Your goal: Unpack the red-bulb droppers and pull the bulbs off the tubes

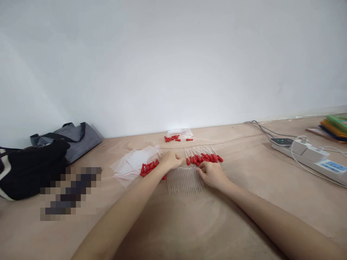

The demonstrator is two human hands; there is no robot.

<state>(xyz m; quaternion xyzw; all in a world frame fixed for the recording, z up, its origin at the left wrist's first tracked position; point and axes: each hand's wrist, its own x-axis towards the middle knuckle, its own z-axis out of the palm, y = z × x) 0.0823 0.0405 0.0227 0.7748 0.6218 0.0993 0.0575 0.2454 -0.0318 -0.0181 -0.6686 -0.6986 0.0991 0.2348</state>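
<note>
So from where I'm standing, far left of the table [173,227] there's one black bag [29,173], one striped bag [86,139] and one pixelated thing [72,193] I can't make out. Then a fan of clear plastic bags [135,160], several, too overlapped to count.

Right against those is a heap of loose red bulbs [148,168], maybe ten showing, forearm covering some. The left hand [170,160] is just past them, fingers loosely curled; can't tell if anything's in them. Up at the back, a second batch of bulbs [169,138], roughly ten, one lying off by itself, beside one small bag [179,132].

In the middle sits a row of bare clear tubes [184,180], fifteen-ish or more, no red on any. Behind and to the right, the red-ended tubes [207,157], around fifteen. I'd call it about halfway: that lot done, the bare row left.

Right hand [213,175] is between the two groups, fingertips bunched by the bare row's edge, grip hidden. Far right: one power strip [332,168], one colourful stack [336,128].
</note>
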